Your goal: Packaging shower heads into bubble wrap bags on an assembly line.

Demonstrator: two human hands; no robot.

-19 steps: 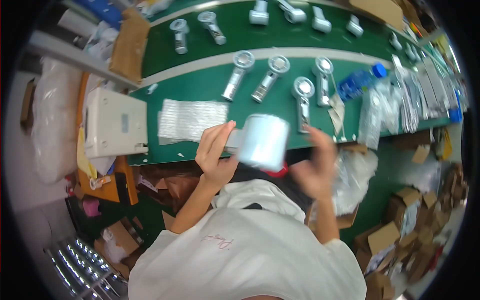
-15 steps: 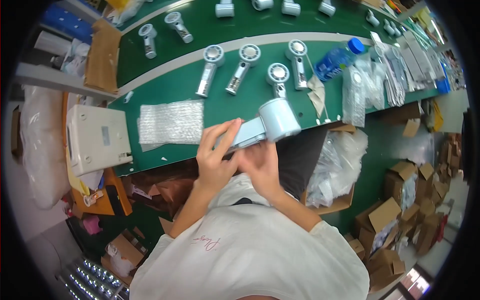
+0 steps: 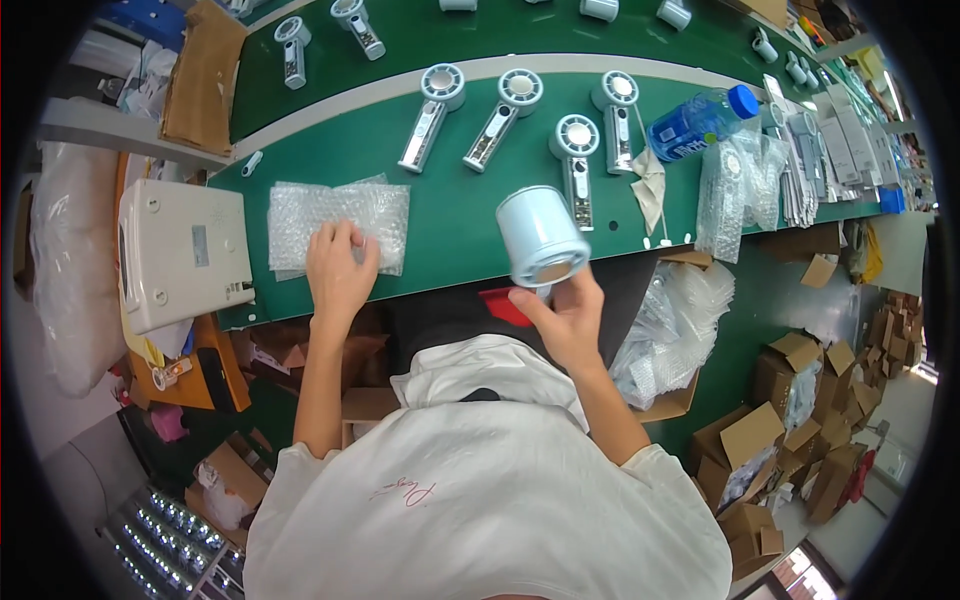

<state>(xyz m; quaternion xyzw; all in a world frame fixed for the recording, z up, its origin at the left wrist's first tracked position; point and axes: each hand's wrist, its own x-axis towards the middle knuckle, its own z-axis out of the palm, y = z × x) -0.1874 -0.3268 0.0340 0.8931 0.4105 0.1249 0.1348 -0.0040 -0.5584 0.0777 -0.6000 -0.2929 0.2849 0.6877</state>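
Observation:
In my right hand is a light-blue handheld fan, its round head tilted up over the table's front edge and its handle mostly hidden. My left hand rests on a small stack of clear bubble-wrap bags, fingers bent and drawn together on the top bag. Beyond the held fan, several similar fans with shiny handles lie on the green table, among them one fan just behind it and another fan farther back.
A beige boxy device stands at the table's left end. Toward the right are a blue-capped bottle, a cloth and bubble-wrapped fans. A carton of bubble wrap sits below the right edge, with open cardboard boxes beyond.
My left hand has let go of the fan and moved left onto the bubble-wrap bags. The fan, now in my right hand alone, has turned more upright.

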